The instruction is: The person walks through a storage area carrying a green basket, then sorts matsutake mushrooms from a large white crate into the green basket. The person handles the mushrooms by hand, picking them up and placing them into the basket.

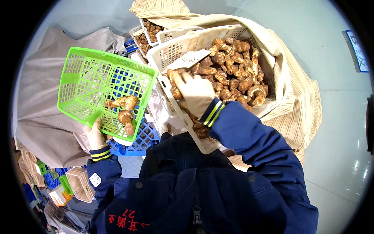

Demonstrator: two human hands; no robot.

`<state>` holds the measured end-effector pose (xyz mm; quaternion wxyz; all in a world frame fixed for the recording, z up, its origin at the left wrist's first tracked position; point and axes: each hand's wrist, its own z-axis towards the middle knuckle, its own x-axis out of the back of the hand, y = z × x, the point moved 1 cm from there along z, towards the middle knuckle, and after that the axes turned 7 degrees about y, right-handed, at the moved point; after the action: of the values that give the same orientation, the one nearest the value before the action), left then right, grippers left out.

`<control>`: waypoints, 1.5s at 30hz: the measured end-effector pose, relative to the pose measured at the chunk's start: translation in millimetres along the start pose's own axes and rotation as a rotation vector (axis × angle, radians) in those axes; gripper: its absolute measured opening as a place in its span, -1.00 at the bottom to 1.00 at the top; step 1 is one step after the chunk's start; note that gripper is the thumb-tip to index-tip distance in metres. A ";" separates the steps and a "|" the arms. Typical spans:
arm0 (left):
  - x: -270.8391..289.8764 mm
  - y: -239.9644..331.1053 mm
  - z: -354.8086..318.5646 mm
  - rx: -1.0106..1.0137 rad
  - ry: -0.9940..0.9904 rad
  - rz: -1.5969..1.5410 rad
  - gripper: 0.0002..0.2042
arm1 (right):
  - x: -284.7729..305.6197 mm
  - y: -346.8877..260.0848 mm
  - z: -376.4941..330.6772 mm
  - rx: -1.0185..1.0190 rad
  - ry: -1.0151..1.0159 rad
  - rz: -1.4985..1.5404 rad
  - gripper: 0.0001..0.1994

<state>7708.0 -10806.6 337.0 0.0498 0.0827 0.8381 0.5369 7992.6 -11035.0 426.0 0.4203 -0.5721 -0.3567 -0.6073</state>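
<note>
My left hand (95, 134), in a pale glove, grips the near rim of a bright green plastic basket (80, 76), which is tilted. Inside the basket lie two thick-stemmed brown mushrooms (125, 121). To the right, a large white plastic crate (171, 50) is filled with many similar brown mushrooms (233, 66). My right hand (196, 93), also gloved, reaches into the crate's left side, its fingers curled around a mushroom (176, 93) whose stem end is partly hidden. Just beyond the fingers, a white paper slip (189, 59) with handwriting lies on the mushrooms.
A striped beige cloth (296, 85) drapes over the crate's right and far sides. Behind stands another white crate of mushrooms (150, 33). Grey sheeting (43, 93) covers things at left. A blue plastic crate (140, 140) sits below the basket; stacked baskets (80, 183) stand lower left.
</note>
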 end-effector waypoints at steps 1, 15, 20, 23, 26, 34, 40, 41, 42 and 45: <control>-4.9 3.9 0.2 0.019 -0.018 0.019 -0.74 | -0.7 -4.1 -1.3 0.038 0.071 -0.052 -0.37; 1.6 -17.7 14.9 -0.062 0.049 -0.077 -0.74 | 33.5 96.6 -40.0 -0.476 -0.281 2.202 -0.22; 2.1 -16.1 21.4 -0.027 -0.024 -0.068 -0.73 | 29.5 94.2 -45.6 -0.430 -0.273 2.290 -0.43; 2.6 -10.9 20.1 -0.012 -0.021 -0.049 -0.75 | 24.9 85.9 -42.8 -0.569 -0.147 2.253 -0.54; 0.1 -12.4 18.3 -0.066 0.098 -0.069 -0.79 | 20.8 91.4 -47.0 -0.617 -0.011 2.055 -0.60; -0.3 -8.8 13.4 -0.054 0.074 -0.094 -0.78 | 61.5 135.5 -59.0 -0.656 0.057 0.518 -0.70; 10.0 -9.2 14.3 0.008 0.043 -0.044 -0.74 | 70.1 113.9 -44.6 -0.123 0.349 0.064 -0.62; 7.3 -7.3 15.5 0.008 0.032 -0.033 -0.74 | 64.5 107.2 -43.5 -0.136 0.265 0.231 -0.66; 4.2 -6.0 16.4 0.007 0.021 -0.023 -0.73 | 58.0 99.9 -42.9 -0.218 0.133 0.278 -0.68; -6.4 -5.1 12.3 -0.057 0.078 -0.093 -0.77 | 32.2 99.0 -44.8 -0.201 -0.037 0.306 -0.73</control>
<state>7716.0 -10798.9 327.2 0.0443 0.0212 0.8268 0.5604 8066.1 -11118.1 449.2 0.4419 -0.6698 -0.2104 -0.5584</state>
